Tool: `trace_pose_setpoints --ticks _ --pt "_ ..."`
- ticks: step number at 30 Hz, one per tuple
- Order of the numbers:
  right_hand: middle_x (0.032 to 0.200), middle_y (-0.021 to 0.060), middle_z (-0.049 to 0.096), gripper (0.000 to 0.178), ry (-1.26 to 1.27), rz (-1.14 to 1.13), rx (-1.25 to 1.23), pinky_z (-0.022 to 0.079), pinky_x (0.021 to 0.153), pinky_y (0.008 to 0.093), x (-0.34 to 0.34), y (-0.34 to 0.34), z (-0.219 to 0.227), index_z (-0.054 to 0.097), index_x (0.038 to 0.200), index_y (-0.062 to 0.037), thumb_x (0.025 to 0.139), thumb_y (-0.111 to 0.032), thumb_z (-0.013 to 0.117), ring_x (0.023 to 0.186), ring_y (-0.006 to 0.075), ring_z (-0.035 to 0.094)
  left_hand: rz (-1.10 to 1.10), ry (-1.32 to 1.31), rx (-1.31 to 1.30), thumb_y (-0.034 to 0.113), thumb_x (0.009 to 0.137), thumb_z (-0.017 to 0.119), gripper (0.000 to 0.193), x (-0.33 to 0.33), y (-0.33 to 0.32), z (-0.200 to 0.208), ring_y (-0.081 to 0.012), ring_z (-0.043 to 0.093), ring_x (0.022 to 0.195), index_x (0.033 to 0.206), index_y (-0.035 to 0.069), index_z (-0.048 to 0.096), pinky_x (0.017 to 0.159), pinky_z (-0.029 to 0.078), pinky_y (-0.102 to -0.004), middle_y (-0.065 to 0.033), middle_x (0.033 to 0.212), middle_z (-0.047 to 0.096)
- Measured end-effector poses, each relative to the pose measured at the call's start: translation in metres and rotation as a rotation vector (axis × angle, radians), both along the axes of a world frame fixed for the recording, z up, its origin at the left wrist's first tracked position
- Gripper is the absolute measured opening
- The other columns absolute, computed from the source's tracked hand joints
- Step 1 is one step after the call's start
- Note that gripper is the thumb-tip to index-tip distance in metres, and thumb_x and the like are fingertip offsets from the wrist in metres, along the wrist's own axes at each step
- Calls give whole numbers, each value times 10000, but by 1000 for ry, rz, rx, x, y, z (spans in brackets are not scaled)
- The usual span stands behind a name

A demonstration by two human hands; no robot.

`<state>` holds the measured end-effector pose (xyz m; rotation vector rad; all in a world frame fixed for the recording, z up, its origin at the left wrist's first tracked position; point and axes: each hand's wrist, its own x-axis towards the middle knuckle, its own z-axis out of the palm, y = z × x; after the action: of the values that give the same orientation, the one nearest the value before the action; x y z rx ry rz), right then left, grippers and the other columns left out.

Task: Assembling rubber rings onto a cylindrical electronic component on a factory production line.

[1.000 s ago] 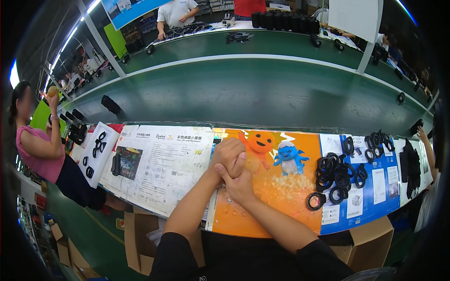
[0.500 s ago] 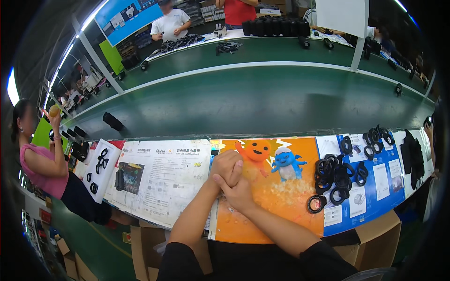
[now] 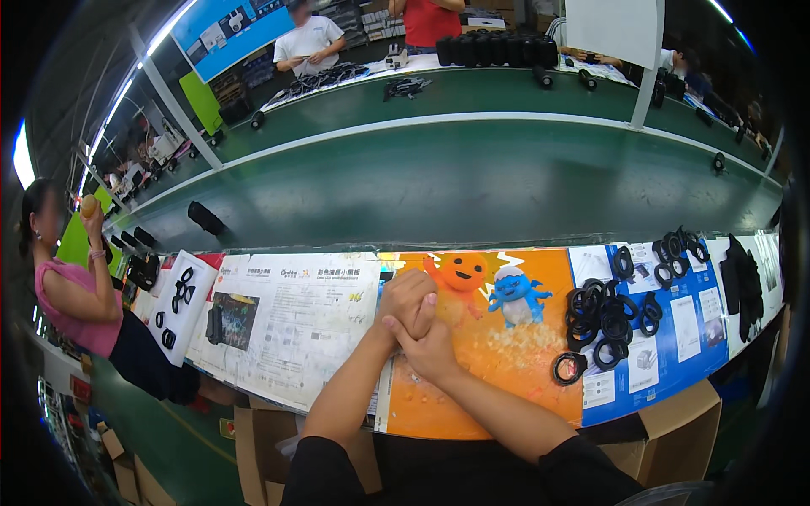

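Note:
My left hand (image 3: 407, 297) and my right hand (image 3: 429, 346) are clasped together over the table, near the left side of an orange printed sheet (image 3: 489, 384). Their fingers are folded closed around each other, and no object shows between them. To the right of my hands lies a pile of black rings (image 3: 601, 312) on a blue printed sheet (image 3: 675, 371). One black ring (image 3: 569, 368) sits at the pile's near edge, closest to my right forearm. On the left is a white printed sheet (image 3: 295, 337) with a small black part (image 3: 214, 325) on it.
Beyond the table runs a green conveyor (image 3: 405, 185) carrying a black cylinder (image 3: 205, 218). At left a co-worker in pink (image 3: 80, 295) holds up a round yellowish object (image 3: 89, 206). Black strips (image 3: 742, 287) lie at far right. Cardboard boxes (image 3: 683, 430) stand below the table edge.
My clasped hands stay in place. The pink-clad co-worker's raised hand has shifted left and slightly down. A hand at the right edge has left view. Small parts on the far belt have slid slightly left.

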<state>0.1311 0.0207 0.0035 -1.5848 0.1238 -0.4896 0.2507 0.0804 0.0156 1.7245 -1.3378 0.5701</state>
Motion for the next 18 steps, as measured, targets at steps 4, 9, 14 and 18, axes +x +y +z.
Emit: trace_pose_setpoints --ticks 4,9,14,18 --pt "809 164 758 405 -28 -21 -75 598 694 389 0 -1 -6 731 1017 50 1019 -334 859 761 260 773 10 28 7 173 915 579 204 -5 0 4 -353 572 645 754 47 577 593 472 -452 -149 713 558" --pt "813 169 763 388 -85 -44 -101 597 688 395 1 1 -8 736 1010 44 1010 -321 867 756 265 774 -3 -16 -63 139 905 572 198 -8 -1 13 -340 573 623 730 45 579 570 467 -442 -144 705 569" --pt "825 173 773 391 -97 -31 -80 597 689 392 2 0 0 742 983 50 999 -317 878 762 255 777 3 6 -44 137 932 541 229 -3 2 5 -323 575 609 727 43 586 573 470 -433 -136 693 577" --pt "758 194 732 378 -110 -34 -45 568 635 430 1 2 -2 704 899 33 996 -293 869 677 347 738 15 29 -38 130 958 508 269 -4 2 3 -316 580 596 718 39 589 583 482 -426 -134 675 586"
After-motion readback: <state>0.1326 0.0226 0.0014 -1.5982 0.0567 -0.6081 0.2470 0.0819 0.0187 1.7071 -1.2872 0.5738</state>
